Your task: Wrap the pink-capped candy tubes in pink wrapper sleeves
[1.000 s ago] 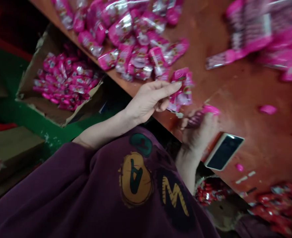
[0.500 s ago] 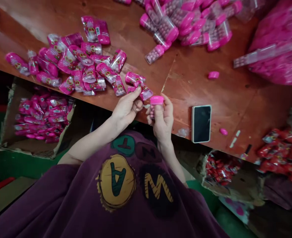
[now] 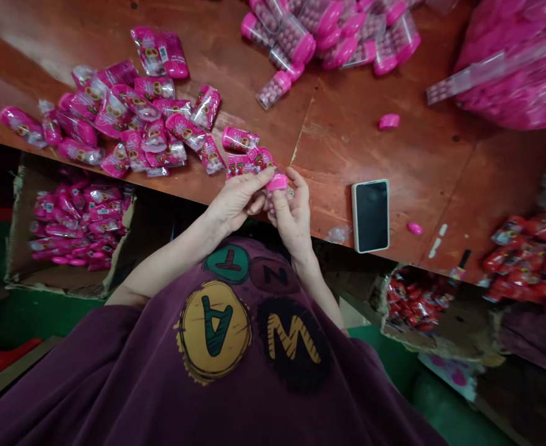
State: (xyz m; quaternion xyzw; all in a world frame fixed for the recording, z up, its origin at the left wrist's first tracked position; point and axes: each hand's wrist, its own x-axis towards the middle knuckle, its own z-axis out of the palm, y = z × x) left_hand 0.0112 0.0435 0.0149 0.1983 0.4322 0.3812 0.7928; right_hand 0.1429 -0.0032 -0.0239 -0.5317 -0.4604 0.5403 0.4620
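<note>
My right hand (image 3: 293, 218) grips a small clear bottle of pink candy balls with a pink cap (image 3: 277, 182), held near the table's front edge. My left hand (image 3: 236, 201) meets it from the left. Its thumb reaches the cap and its other fingers are curled in; what they pinch, if anything, is hidden. Just beyond the left thumb lie pink printed wrappers (image 3: 239, 165), partly covered by that hand. A wrapped bottle (image 3: 240, 139) rests behind them. To the left spreads a heap of wrapped pink bottles (image 3: 134, 108).
Unwrapped candy bottles (image 3: 294, 40) are piled at the back, beside a bag of pink caps (image 3: 509, 68). A phone (image 3: 370, 215) and a loose cap (image 3: 389, 121) lie at right. Below the edge stand a carton of pink packs (image 3: 17, 229) and a box of red packs (image 3: 416, 300).
My hands have come together, and the left thumb is now at the bottle's cap. The bottle has moved slightly left and tilted. The whole view has shifted a little.
</note>
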